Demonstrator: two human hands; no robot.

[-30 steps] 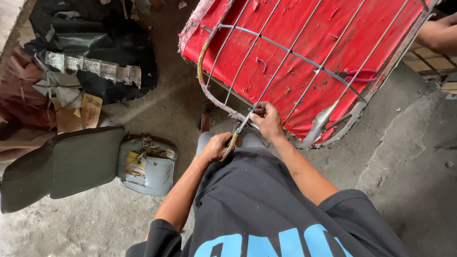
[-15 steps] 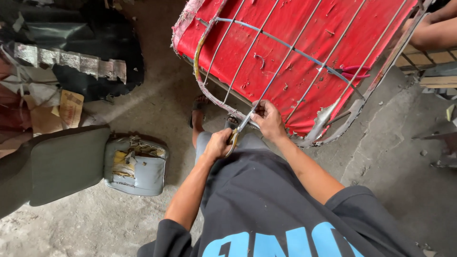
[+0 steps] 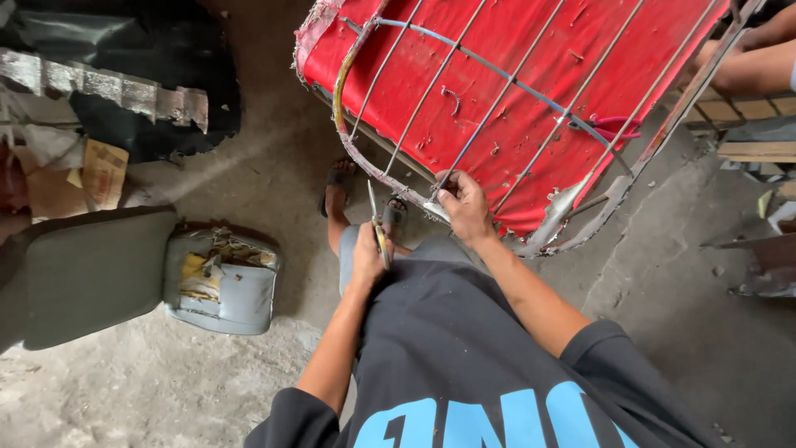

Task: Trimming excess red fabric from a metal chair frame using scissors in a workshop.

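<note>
My left hand (image 3: 367, 257) grips a pair of scissors (image 3: 377, 227) with yellowish handles, blades pointing up and clear of the seat. My right hand (image 3: 464, 207) pinches the torn lower edge of a red seat cushion (image 3: 531, 91), which lies underside up with a bent metal wire frame (image 3: 464, 158) across it. A second pair of scissors with pink handles (image 3: 613, 129) rests on the red cover further right. My feet in sandals (image 3: 338, 187) stand just below the cushion's edge.
On the concrete floor (image 3: 663, 290) to the left lies a grey-green seat (image 3: 91, 274) with a torn base showing yellow foam. Black material, a ragged silver strip (image 3: 108, 87) and cardboard scraps pile at the upper left. Another person's arm (image 3: 754, 66) rests at the upper right.
My left hand has drawn the scissors back from the cushion's edge and turned the blades upward. My right hand keeps its hold on the edge. The view has shifted slightly.
</note>
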